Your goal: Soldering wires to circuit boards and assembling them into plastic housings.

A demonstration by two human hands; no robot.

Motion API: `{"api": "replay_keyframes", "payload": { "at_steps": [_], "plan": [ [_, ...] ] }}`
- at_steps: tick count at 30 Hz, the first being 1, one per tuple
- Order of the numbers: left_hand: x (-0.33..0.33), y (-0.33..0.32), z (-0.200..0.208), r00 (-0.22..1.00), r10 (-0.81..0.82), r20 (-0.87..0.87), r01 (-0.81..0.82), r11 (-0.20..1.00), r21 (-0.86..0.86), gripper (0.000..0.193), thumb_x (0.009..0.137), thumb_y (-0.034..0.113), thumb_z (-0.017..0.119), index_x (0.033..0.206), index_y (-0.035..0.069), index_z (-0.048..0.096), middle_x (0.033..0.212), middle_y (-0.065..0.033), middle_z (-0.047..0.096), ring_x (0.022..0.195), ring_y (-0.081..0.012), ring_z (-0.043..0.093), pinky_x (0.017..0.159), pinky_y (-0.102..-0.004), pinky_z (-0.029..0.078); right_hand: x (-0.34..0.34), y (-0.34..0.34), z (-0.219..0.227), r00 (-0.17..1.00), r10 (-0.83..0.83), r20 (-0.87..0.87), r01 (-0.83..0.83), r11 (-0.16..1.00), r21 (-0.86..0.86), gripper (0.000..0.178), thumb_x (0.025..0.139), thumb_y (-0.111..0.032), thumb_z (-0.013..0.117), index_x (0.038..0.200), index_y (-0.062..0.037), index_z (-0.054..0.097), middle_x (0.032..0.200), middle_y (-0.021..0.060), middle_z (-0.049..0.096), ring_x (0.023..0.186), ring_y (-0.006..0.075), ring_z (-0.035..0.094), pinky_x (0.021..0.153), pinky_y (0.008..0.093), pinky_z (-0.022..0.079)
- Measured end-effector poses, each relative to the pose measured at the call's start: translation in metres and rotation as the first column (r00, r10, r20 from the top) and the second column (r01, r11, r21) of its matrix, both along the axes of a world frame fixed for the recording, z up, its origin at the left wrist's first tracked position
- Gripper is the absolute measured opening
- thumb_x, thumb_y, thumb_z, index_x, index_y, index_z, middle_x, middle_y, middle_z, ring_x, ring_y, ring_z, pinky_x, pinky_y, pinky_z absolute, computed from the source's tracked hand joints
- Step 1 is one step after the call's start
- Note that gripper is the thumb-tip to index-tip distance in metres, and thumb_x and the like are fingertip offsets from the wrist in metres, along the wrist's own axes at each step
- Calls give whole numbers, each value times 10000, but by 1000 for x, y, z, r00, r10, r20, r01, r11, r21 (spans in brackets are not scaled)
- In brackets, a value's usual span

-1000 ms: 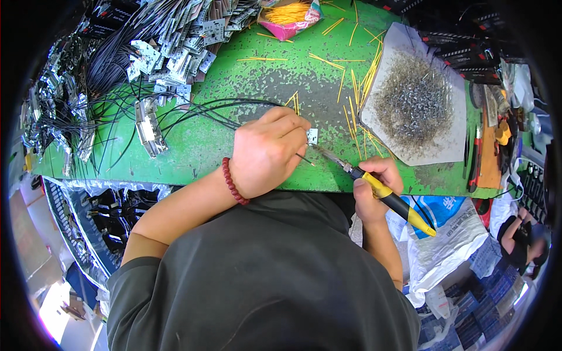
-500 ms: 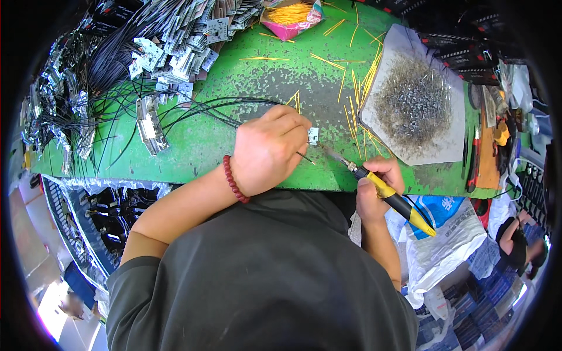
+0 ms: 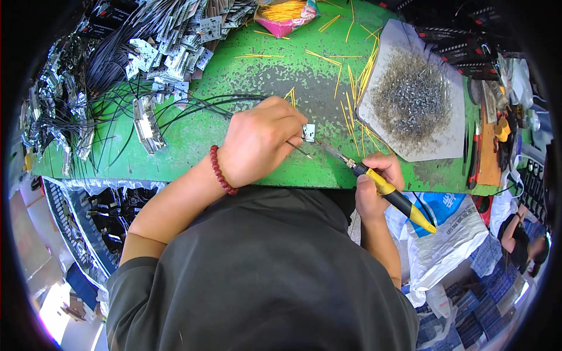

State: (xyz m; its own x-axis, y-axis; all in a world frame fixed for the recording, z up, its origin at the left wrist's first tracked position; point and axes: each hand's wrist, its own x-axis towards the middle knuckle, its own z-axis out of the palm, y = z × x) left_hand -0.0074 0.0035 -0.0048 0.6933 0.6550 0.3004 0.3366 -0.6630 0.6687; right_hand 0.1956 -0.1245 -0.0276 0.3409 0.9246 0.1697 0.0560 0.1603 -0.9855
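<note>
My left hand (image 3: 260,136) is closed, its fingers pinched round a thin black wire (image 3: 300,149) whose bare end points down and to the right. Right at those fingertips lies a small white circuit board (image 3: 309,132); whether they touch it is hidden. In my right hand (image 3: 370,206) is a yellow-and-black soldering iron (image 3: 401,203), gripped between thumb and fingers. Its tip reaches up and left to just beside the board. More black wires (image 3: 219,104) run from behind my left hand to the left.
On the green bench (image 3: 234,76) are a heap of circuit boards (image 3: 175,44), a metal bracket (image 3: 147,126), yellow strips (image 3: 366,82) and a pink container (image 3: 287,24) of them. A pale slab (image 3: 404,44) bears dark metallic bits. Red-handled pliers (image 3: 475,152) lie at right.
My left hand has shifted slightly left with the wire, and more of the wire's end shows past the fingers. The iron has turned slightly, its tip still near the board.
</note>
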Motion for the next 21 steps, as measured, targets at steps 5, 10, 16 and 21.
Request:
{"api": "replay_keyframes", "payload": {
  "at_steps": [5, 10, 16, 21],
  "plan": [
    [8, 7, 9, 976, -26, -218, 27, 1000, 0, 111, 687, 47, 713, 733, 58, 612, 858, -5, 644, 814, -223, 611, 654, -335, 508, -1, 1, 1, 1000, 1, 19, 0, 1000, -7, 198, 759, -95, 663, 889, -13, 539, 685, -1, 495, 583, 65, 406, 530, 225, 309],
    [11, 10, 9, 963, -44, -266, 42, 999, -15, 111, 688, 52, 709, 735, 55, 609, 860, -5, 636, 806, -224, 603, 662, -331, 500, 0, 1, 0, 999, -3, 43, 3, 1000, -8, 201, 751, -96, 671, 885, -10, 547, 705, 9, 526, 593, 64, 433, 539, 220, 340],
    [10, 10, 9, 970, -48, -238, 40, 998, -39, 106, 695, 49, 703, 736, 51, 606, 883, -14, 646, 809, -234, 604, 682, -339, 501, 0, 3, 2, 996, -5, 87, 8, 999, -42, 206, 749, -115, 688, 876, -7, 567, 705, 9, 545, 592, 57, 453, 535, 214, 362],
    [8, 9, 9, 974, -54, -220, 48, 998, -32, 104, 698, 50, 700, 741, 49, 605, 909, -27, 653, 819, -247, 603, 693, -341, 502, 0, 3, 0, 996, -4, 88, 8, 999, -47, 215, 752, -130, 691, 874, -6, 566, 697, 6, 540, 586, 57, 449, 530, 214, 357]
  ]
}}
